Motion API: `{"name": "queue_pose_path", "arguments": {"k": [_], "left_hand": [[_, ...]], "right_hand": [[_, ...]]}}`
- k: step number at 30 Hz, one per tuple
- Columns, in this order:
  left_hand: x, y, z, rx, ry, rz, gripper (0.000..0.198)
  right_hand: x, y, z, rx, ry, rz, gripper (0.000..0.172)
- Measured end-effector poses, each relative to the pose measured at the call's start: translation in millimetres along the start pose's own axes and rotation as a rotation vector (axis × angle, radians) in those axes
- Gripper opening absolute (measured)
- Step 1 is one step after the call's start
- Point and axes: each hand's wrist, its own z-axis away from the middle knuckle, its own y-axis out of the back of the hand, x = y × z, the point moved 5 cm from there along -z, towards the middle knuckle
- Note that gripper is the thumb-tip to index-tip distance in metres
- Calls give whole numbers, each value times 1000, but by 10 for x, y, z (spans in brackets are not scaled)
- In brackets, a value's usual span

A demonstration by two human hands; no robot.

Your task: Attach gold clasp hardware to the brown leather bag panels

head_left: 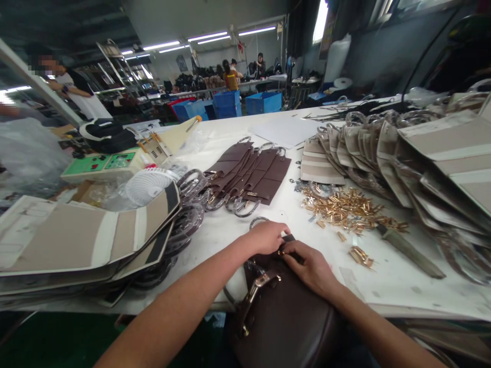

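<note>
A dark brown leather handbag point(295, 312) leans at the front edge of the table, close to my body. Its gold-buckled handle point(255, 294) faces left. My left hand point(268, 237) is closed on the bag's upper edge, by a short dark strap end point(288, 238). Right beside it, my right hand point(309, 263) pinches at the same edge, where a small gold fitting point(281, 253) shows at the fingertips. The fingers partly hide that fitting. A loose heap of gold metal fittings point(345, 207) lies beyond my right hand.
Flat brown leather pieces with handles point(249, 171) lie mid-table. Beige bag panels are stacked at left point(76, 230) and right point(441, 143). A dull green knife-like tool point(414, 253) and a few gold pieces point(360, 257) lie at right. A white fan point(151, 186) stands at left. People work farther back.
</note>
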Motion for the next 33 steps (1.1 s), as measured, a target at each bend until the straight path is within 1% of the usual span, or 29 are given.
{"name": "queue_pose_path", "arguments": {"k": [3,6,8,9,11,13,15,17,19,22,25,27,30,33], "left_hand": [[-37,-55,-27,35,105,190,31],[-21,-69,-42,112,149,326,32],[-30,-45,-15,204,171,360,32],[-50,-29,16,256,189,356,34],[-100,-7,111,339,223,309,34],[-129,-17,223,370,231,226,24],[-114,-55,318,367,218,131,16],[-78,-105,370,351,221,47,27],[-50,-147,371,329,246,-13,38],[-47,-173,326,281,290,-52,44],[-55,-161,306,234,304,-49,47],[-39,-139,318,217,296,-40,45],[25,-94,349,221,275,-25,40],[114,-52,375,246,249,-4,38]], "right_hand": [[-99,-84,29,-90,183,83,13],[-137,-137,59,-117,268,186,15],[-107,-127,66,-64,254,172,16],[-76,-102,65,-11,227,139,16],[9,-19,54,122,140,62,17],[110,82,24,238,13,25,18],[189,166,-37,274,-105,31,20],[221,225,-126,244,-174,45,21],[210,265,-212,196,-199,54,21],[153,299,-265,126,-233,78,21],[76,330,-213,78,-248,107,21],[25,354,-154,58,-232,128,19],[0,391,-75,40,-249,122,21],[8,433,-33,57,-296,89,24]]}}
